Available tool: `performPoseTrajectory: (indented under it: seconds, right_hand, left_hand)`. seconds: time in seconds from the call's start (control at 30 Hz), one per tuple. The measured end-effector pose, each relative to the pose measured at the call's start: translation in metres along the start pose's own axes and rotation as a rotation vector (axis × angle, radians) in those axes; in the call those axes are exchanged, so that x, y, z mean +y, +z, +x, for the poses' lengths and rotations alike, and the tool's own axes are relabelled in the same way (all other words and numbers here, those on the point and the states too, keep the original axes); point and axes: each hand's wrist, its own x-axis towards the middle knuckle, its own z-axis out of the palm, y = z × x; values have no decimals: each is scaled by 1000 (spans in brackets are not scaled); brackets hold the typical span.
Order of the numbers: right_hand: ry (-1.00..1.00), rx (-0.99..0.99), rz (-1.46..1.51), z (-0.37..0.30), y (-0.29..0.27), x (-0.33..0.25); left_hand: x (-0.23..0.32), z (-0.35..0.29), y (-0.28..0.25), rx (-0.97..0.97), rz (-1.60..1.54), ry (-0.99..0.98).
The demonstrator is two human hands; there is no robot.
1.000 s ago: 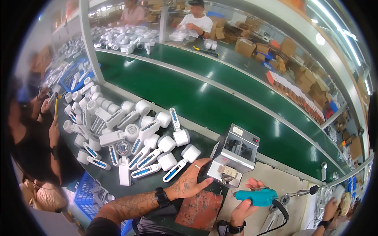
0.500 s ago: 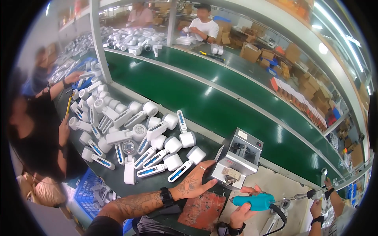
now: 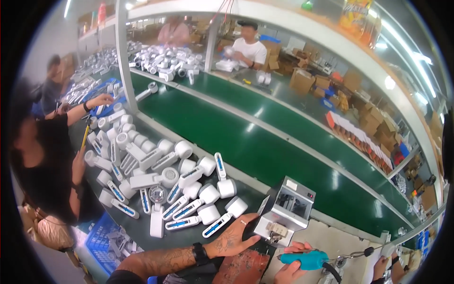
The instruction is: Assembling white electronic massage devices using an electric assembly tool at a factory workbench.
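My left hand (image 3: 231, 238) rests with its fingers apart against the near left side of a grey metal box-shaped machine (image 3: 295, 217), thumb stretched toward the machine's front. Nothing shows in that palm. My right hand (image 3: 292, 270) is wrapped round a teal electric screwdriver (image 3: 305, 260), whose tip points left, just below the machine's front. A cable and a hanging hook lead off the tool's right end. Left of my left hand lies a pile of white handheld fan-like units (image 3: 190, 207), several with an open handle that shows a blue strip inside.
A green conveyor belt (image 3: 227, 137) runs behind the bench. A worn red-brown plate (image 3: 243, 270) lies below my left hand. At lower left stands a blue basket (image 3: 97, 244) with white parts. A co-worker in black (image 3: 52, 165) sits at the left; other people work beyond the belt.
The view has tilted, so the bench sits lower in the picture. A white unit now lies on the belt at the far left. Both my hands keep their places at the machine and screwdriver.
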Motion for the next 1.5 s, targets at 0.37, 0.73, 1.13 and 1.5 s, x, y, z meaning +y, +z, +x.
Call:
performPoseTrajectory:
  seconds: [0.37, 0.73, 1.13, 1.5]
  right_hand:
    - [-67, -10, 11, -4, -4, 8]
    - [-27, 115, 26, 4, 17, -13]
    - [-133, 89, -86, 7, 15, -8]
    - [-213, 81, 7, 10, 18, -9]
  left_hand:
    - [-4, -4, 4, -22, -47, -19]
    - [1, 0, 0, 3, -11, 39]
    - [-6, -4, 6, 10, 7, 9]
    - [-10, -3, 5, 16, -22, 21]
